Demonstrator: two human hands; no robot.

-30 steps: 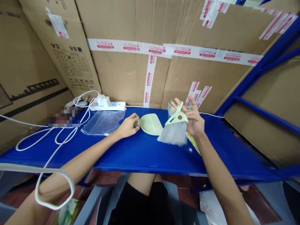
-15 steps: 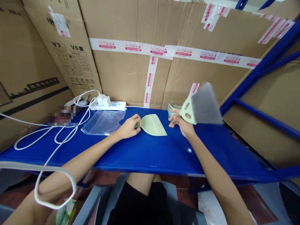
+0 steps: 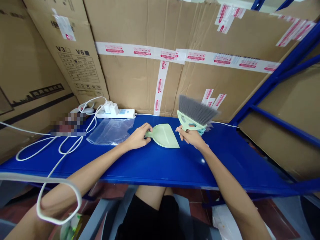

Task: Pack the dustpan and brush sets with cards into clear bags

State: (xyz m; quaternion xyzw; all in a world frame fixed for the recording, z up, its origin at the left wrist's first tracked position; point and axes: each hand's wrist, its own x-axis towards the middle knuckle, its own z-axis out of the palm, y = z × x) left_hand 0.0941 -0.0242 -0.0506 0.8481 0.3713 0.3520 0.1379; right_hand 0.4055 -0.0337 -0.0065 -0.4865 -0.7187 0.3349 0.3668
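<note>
1. The dustpan point(image 3: 165, 136) is pale green and shallow, rounded toward its short handle, with a straight front edge facing right; I see it on the blue table point(image 3: 162, 166).
2. The brush point(image 3: 196, 113) has a pale green head with openings and grey, slightly blurred bristles pointing up, raised just right of the dustpan.
3. The left hand point(image 3: 138, 136) curls around the dustpan's handle, forearm slanting in from lower left.
4. The right hand point(image 3: 192, 137) grips the brush's handle, fingers bent, forearm reaching from lower right.
</note>
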